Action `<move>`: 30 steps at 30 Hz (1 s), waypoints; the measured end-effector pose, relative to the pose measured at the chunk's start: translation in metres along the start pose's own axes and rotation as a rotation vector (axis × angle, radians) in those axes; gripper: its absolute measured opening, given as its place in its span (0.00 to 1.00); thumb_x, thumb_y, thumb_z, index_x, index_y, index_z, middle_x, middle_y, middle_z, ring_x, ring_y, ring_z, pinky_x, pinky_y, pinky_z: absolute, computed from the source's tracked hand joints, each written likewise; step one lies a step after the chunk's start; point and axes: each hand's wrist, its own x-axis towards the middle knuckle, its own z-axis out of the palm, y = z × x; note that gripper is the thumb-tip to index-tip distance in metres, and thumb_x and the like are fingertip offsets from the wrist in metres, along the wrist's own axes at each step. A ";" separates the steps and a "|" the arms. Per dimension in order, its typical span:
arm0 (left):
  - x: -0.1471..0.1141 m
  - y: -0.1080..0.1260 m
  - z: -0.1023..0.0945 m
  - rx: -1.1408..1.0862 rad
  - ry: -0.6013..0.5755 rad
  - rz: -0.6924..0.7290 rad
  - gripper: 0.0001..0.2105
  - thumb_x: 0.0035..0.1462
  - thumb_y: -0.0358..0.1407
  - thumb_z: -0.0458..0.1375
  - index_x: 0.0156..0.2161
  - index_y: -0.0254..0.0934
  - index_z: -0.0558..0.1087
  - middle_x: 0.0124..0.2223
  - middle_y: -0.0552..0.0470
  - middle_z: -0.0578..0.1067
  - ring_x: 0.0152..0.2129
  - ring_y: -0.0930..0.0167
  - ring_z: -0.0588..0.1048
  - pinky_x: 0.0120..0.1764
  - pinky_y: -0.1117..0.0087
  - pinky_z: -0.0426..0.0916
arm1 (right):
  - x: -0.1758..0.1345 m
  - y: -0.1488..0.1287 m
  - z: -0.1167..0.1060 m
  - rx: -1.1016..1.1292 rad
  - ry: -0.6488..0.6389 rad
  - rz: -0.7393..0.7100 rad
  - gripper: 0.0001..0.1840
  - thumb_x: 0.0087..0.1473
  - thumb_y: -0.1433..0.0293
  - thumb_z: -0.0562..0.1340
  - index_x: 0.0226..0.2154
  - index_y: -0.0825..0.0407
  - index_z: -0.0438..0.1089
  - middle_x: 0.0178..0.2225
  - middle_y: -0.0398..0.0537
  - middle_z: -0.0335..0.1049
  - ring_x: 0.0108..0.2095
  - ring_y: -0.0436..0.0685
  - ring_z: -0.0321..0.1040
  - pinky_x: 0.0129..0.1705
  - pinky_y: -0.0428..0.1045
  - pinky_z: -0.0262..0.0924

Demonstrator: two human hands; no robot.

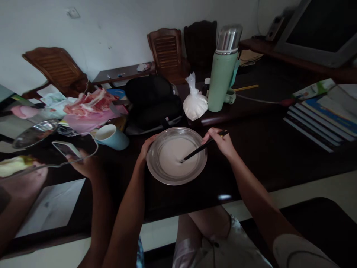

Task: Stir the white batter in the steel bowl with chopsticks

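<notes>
In front of me on the dark table is a round metal bowl (176, 181) with a pale, smooth liquid batter (170, 154) inside. My left hand (146, 146) grips the bowl's left side at the rim, its fingers partly hidden behind it. Black chopsticks (198, 149) slant down from my right hand (221, 143), which is closed around their upper part above the bowl's right rim. Their tips dip into the batter near the middle. Beyond the bowl sits a tied clear bag of white powder (195, 106).
A green thermos (224, 76) stands behind the bag; stacked books (315, 124) lie right. At left are a blue cup (113, 137), raw meat (89, 102), a metal basin (35, 134) and a black case (153, 104). Another person's hand (86, 163) holds a phone (67, 149).
</notes>
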 end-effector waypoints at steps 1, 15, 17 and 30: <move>0.000 0.000 0.000 0.001 0.002 -0.003 0.22 0.45 0.45 0.61 0.43 0.33 0.78 0.44 0.47 0.78 0.45 0.59 0.74 0.48 0.66 0.68 | -0.001 0.000 0.003 0.011 -0.058 0.004 0.25 0.57 0.50 0.57 0.25 0.50 0.76 0.21 0.45 0.75 0.25 0.54 0.72 0.33 0.50 0.65; 0.003 -0.004 -0.004 0.040 -0.042 0.031 0.23 0.49 0.46 0.59 0.46 0.32 0.76 0.42 0.45 0.78 0.45 0.59 0.74 0.50 0.63 0.67 | 0.001 0.004 0.000 -0.225 0.113 -0.179 0.20 0.60 0.56 0.57 0.26 0.48 0.77 0.28 0.45 0.78 0.33 0.56 0.72 0.41 0.53 0.64; 0.001 -0.002 -0.003 0.044 -0.032 0.026 0.23 0.49 0.47 0.59 0.46 0.32 0.76 0.41 0.45 0.78 0.45 0.58 0.74 0.50 0.62 0.67 | 0.001 0.002 -0.002 -0.137 0.147 -0.113 0.23 0.60 0.53 0.57 0.25 0.49 0.76 0.24 0.46 0.76 0.29 0.55 0.72 0.38 0.52 0.65; 0.001 -0.001 -0.002 0.018 0.066 -0.008 0.20 0.46 0.44 0.61 0.43 0.34 0.78 0.41 0.48 0.78 0.47 0.58 0.73 0.50 0.64 0.68 | -0.001 0.004 0.013 -0.239 -0.160 -0.196 0.17 0.61 0.58 0.57 0.32 0.46 0.79 0.34 0.44 0.80 0.36 0.55 0.71 0.43 0.52 0.62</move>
